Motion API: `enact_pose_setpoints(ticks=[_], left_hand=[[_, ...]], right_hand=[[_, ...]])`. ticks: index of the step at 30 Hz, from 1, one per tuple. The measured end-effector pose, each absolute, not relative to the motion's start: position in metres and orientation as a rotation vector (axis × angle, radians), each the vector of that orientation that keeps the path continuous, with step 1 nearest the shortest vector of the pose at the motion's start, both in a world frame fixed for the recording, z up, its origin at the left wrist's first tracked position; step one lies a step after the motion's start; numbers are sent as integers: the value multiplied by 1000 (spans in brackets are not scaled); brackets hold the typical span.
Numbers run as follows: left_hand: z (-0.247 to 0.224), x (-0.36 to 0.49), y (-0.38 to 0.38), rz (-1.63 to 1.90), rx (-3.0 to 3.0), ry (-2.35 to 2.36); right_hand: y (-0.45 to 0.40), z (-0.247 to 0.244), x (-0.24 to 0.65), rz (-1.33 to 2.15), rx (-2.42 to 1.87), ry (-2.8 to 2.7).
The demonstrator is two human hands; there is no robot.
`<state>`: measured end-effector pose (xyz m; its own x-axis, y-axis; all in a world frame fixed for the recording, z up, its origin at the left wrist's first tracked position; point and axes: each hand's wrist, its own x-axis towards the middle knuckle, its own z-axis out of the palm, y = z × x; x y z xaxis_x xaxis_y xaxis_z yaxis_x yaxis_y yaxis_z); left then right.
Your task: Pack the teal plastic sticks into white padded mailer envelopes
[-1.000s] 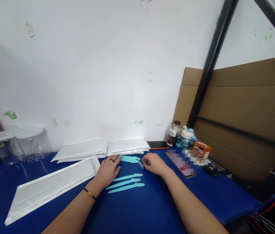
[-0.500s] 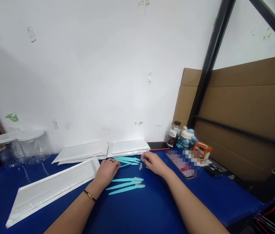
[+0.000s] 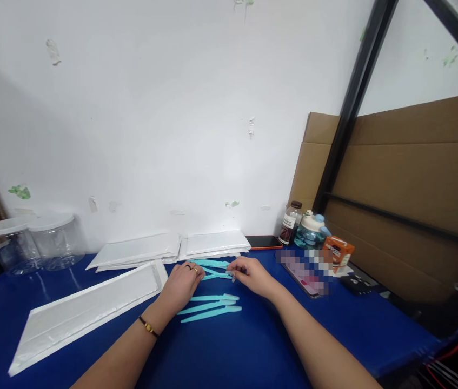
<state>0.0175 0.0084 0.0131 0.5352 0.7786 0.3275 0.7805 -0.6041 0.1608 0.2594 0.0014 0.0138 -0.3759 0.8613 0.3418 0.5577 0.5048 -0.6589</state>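
Note:
My left hand, with rings on a finger, is closed on the handle end of a turquoise eyebrow razor pointing right. My right hand pinches a small translucent blade cap at the razor's head; whether the cap is on the blade I cannot tell. Behind the fingers lie several more turquoise razors, partly hidden by both hands. Nearer to me, three razors lie side by side on the blue tabletop, heads to the right.
White padded mailers lie along the wall, and another mailer slants at left. Two clear jars stand at far left. At right are a phone, a brown-capped bottle, a water bottle and an orange box.
My right hand has moved left to the head of the razor, with a translucent cap between its fingers. My left hand has shifted slightly right with the razor.

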Motion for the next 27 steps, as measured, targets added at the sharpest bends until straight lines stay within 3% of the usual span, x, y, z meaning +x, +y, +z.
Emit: enact_pose_setpoints(ticks=[13, 21, 27], left_hand=[[16, 17, 6, -590, -2729, -1430], [19, 22, -2, -650, -2838, -1350], [16, 20, -2, -496, -2974, -1315]], right_hand=[[1, 15, 258, 526, -1181, -2061], [-5, 16, 252, 736, -1073, -2113], [1, 20, 266, 339, -1160, -2251]])
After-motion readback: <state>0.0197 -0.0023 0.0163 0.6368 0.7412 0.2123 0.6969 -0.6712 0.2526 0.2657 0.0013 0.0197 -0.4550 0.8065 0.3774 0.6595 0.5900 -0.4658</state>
